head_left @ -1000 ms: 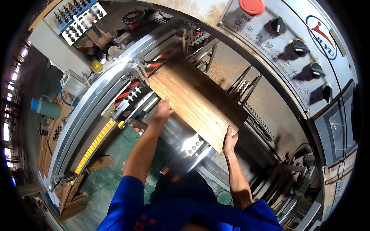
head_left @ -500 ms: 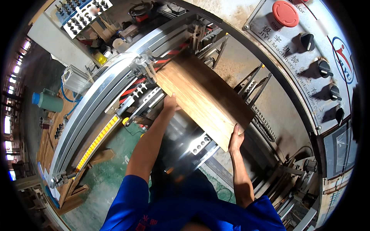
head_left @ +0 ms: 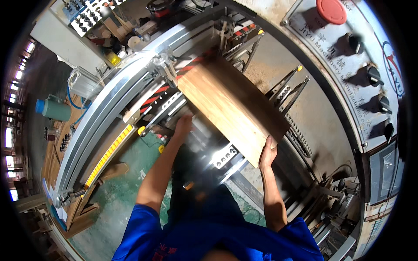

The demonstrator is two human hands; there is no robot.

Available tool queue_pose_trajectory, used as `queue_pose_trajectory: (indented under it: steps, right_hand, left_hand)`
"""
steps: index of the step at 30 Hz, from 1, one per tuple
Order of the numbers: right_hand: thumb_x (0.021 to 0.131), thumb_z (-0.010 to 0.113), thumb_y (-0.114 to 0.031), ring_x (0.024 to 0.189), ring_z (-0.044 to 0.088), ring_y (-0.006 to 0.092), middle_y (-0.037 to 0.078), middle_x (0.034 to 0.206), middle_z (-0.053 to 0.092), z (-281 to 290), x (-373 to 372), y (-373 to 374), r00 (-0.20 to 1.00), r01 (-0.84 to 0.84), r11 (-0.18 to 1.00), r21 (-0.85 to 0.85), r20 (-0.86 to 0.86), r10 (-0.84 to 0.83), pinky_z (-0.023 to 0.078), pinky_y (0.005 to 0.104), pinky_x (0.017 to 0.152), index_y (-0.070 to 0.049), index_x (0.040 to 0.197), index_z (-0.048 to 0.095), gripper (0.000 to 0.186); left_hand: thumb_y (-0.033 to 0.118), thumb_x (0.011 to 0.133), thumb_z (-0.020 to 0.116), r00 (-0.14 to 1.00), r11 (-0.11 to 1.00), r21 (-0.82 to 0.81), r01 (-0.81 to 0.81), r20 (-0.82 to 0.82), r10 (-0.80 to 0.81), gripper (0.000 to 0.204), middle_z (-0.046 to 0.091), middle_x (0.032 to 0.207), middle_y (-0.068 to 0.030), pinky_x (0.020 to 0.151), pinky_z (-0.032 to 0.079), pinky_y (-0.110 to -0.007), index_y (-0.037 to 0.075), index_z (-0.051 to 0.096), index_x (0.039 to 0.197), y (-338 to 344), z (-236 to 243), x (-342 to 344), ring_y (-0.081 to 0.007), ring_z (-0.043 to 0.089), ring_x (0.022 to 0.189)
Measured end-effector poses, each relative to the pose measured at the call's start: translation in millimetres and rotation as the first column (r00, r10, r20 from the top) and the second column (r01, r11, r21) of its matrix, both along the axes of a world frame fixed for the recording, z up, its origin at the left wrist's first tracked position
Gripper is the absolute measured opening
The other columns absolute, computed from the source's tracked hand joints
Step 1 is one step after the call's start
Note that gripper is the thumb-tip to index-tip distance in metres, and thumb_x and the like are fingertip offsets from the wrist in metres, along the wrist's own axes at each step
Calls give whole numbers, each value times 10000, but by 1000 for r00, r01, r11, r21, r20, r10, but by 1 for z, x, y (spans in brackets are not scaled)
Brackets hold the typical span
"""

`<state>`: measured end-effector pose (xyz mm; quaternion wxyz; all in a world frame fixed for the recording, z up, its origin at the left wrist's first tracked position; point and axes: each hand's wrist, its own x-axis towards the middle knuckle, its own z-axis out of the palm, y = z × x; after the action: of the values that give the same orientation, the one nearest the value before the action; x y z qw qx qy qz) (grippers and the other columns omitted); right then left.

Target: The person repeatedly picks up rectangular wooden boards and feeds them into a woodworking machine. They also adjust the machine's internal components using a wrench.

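Note:
A pale wooden board [head_left: 222, 115] lies slanted across the machine, its far side in dark shadow. My right hand [head_left: 267, 155] grips its near right corner, thumb on the top face and fingers hidden underneath. My left hand [head_left: 184, 125] is off the board, just below its near left edge and beside a metal rail. Its fingers are dim and smeared, so I cannot make out their pose. At its far left end, the board sits against a metal clamp block [head_left: 164, 69].
A curved-looking aluminium beam [head_left: 98, 106] runs along the left, with a yellow-marked strip [head_left: 109, 154] beside it. A control panel [head_left: 335, 56] with a red stop button [head_left: 332, 11] and black knobs stands at right. A green jug [head_left: 55, 109] rests on the left bench.
My left hand has let go of the board's near edge and moved down and slightly left. My right hand stays on its corner; the board has hardly shifted.

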<state>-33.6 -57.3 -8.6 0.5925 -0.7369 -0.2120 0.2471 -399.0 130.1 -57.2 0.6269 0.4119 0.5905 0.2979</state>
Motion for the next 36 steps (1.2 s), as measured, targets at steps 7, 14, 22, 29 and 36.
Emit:
queue_pose_trajectory:
  steps: [7, 14, 22, 29, 36]
  right_hand:
    - [1000, 640, -323, 1320, 500, 252, 179, 1454, 530, 0, -1, -7, 989, -7, 999, -35, -146, 2, 343, 351, 1139, 108, 1428, 466, 631]
    - [998, 641, -370, 1210, 573, 225, 170, 1366, 599, 1, -5, -7, 999, -1, 996, -90, -39, -2, 418, 331, 1063, 115, 1379, 519, 629]
    - [957, 684, -436, 1076, 656, 258, 208, 1237, 673, 1, 3, -11, 991, -32, 995, -91, -129, 20, 523, 379, 954, 181, 1269, 578, 700]
    - [920, 692, -507, 1091, 668, 304, 254, 1193, 694, 9, -17, -11, 996, -10, 986, -166, -93, -5, 525, 383, 954, 213, 1190, 613, 773]
    - [950, 670, -499, 1107, 664, 303, 267, 1278, 657, 12, -20, -13, 999, 31, 955, -295, -1, -33, 510, 375, 986, 205, 1221, 606, 758]
  left_hand:
    - [249, 1005, 571, 843, 993, 116, -23, -531, 81, 192, 558, 865, -56, 649, 562, -374, 63, 603, 1044, -188, -81, -148, -190, 594, 785]
    - [211, 996, 596, 752, 580, -478, -659, -444, 488, 479, 555, 1288, -187, 798, 628, -530, 6, 497, 1418, -436, -110, -225, -355, 594, 1119]
    - [244, 846, 744, 777, 961, -241, -133, -627, -50, 288, 556, 875, -137, 703, 608, -447, 20, 595, 948, -607, -120, -239, -275, 606, 822]
    - [175, 943, 589, 677, 540, -441, -717, -254, 690, 139, 477, 820, -72, 697, 619, -454, 43, 547, 928, -669, -83, -225, -213, 544, 781]
    - [148, 944, 560, 543, 444, -372, -815, -227, 808, 108, 422, 765, -33, 716, 631, -446, 105, 500, 865, -709, -61, -203, -153, 488, 704]
